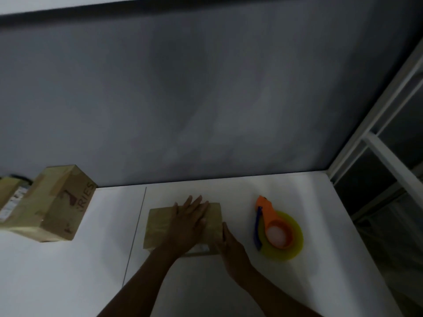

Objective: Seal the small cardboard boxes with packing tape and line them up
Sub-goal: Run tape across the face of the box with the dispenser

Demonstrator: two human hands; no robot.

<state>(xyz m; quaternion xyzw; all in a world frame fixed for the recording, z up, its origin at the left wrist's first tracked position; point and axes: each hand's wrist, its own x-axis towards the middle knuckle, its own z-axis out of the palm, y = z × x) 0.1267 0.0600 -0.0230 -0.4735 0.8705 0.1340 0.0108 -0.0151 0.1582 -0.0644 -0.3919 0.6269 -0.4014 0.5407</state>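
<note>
Small box (160, 225) on bench (68, 271), left hand (190, 219) open flat on top, right hand (231, 245) open against its 3 o'clock side, tape dispenser (278, 232) beyond at 3 o'clock; flaps may spring up if the palm lifts early.

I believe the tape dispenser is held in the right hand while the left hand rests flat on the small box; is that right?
Not quite. The head view shows the tape dispenser lying untouched on the table, right of the small box; the right hand rests against that box's right side. The left hand does rest flat on the small box.
</note>
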